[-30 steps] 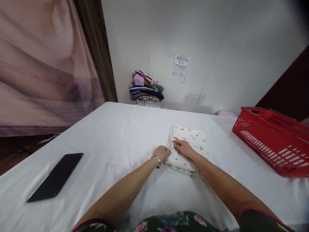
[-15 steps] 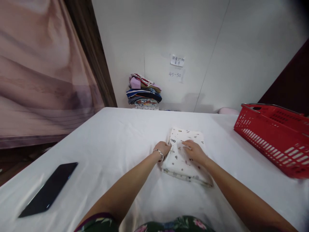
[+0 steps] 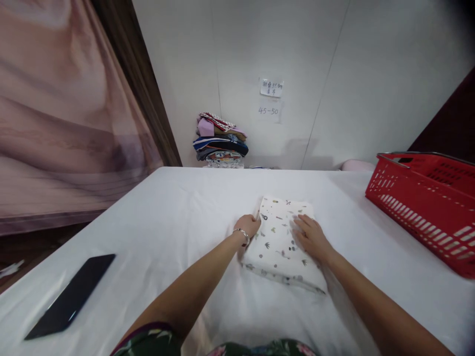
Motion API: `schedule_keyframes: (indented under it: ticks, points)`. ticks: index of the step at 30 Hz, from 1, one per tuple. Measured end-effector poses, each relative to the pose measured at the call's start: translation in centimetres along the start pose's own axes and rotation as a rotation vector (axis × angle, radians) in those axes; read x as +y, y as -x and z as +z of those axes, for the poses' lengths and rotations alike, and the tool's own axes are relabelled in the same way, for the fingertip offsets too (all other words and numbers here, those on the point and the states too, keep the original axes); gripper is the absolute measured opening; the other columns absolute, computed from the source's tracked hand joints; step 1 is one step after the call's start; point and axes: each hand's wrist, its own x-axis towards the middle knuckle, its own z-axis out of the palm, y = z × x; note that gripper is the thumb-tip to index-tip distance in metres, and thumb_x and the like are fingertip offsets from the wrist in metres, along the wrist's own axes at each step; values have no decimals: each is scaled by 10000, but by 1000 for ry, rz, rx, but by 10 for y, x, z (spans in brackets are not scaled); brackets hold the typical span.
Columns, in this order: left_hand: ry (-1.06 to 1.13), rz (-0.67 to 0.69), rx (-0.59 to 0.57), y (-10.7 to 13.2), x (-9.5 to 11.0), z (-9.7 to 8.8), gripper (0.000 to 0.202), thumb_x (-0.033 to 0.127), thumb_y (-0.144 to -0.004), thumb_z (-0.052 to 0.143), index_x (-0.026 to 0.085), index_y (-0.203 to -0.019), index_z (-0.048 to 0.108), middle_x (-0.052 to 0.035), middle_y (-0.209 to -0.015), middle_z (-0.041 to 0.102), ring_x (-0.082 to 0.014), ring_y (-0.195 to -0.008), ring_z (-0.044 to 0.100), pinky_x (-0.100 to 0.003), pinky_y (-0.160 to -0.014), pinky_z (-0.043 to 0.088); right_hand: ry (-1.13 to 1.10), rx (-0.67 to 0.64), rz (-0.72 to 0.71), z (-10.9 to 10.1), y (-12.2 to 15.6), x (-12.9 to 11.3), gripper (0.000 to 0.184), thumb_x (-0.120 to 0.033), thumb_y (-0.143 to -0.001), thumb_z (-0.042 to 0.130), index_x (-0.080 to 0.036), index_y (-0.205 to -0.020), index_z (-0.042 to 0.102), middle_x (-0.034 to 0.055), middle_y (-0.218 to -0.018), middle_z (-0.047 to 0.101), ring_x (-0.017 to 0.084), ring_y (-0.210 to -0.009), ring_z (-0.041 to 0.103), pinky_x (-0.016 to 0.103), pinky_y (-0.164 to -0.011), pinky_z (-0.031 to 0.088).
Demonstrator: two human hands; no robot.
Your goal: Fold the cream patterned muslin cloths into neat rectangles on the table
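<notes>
A folded white cloth (image 3: 276, 242) with small printed motifs lies on the white-covered table, its layers showing along the near edge. At its left edge, my left hand (image 3: 248, 227), with a bracelet at the wrist, has its fingers closed around the fabric; some fingertips are hidden by the cloth. My right hand (image 3: 311, 237) rests on the cloth's right side, palm down, fingers stretched out and slightly spread.
A black phone-like slab (image 3: 72, 296) lies at the table's left. On the right stands a red plastic basket (image 3: 426, 207). Beyond the far edge is a stack of folded fabrics (image 3: 220, 141) against the wall. A pink curtain (image 3: 70, 123) hangs at left.
My right hand has slid right across the cloth towards its right edge, its fingers flatter. My left hand stays at the left edge. The view has shifted slightly.
</notes>
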Motion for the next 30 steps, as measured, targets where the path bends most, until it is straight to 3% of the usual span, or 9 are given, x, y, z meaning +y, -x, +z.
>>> schedule_keyframes:
  ticks: [6,12,19,24,30]
  points:
    - [17,-1,41,-17,10,6,204,380,-745,487,220,-699,605,-38,-778,681,-181,-706,607,-262,-600,416,57,36,143,-5,-29,23,442,-358,-844,399,-146,-1213,517,143,-1353,404,275,-1276,309,449,-1016,282]
    - [50,-31,62,-20,-2,9,166,330,-739,495,213,-679,596,-34,-781,682,-179,-714,607,-255,-601,416,89,-82,185,1,-34,37,463,-368,-840,401,-143,-1233,496,147,-1377,368,272,-1280,305,429,-1000,315]
    - [67,-36,27,-36,6,9,206,381,-752,504,210,-724,617,-44,-777,691,-176,-681,620,-246,-575,422,112,-93,200,-4,-58,21,527,-398,-867,379,-109,-1304,431,164,-1429,289,297,-1328,209,435,-1035,248]
    - [43,-23,28,-50,21,10,259,428,-759,497,206,-715,623,-73,-826,693,-203,-777,625,-266,-640,434,138,-177,139,7,-79,6,509,-383,-867,386,-154,-1320,405,140,-1446,268,288,-1338,184,459,-1041,201]
    - [49,-57,56,-51,16,15,228,387,-773,468,217,-745,619,-70,-878,690,-199,-803,622,-269,-651,432,170,-230,108,15,-79,4,518,-405,-871,378,-168,-1331,389,133,-1432,301,279,-1332,203,464,-1047,163]
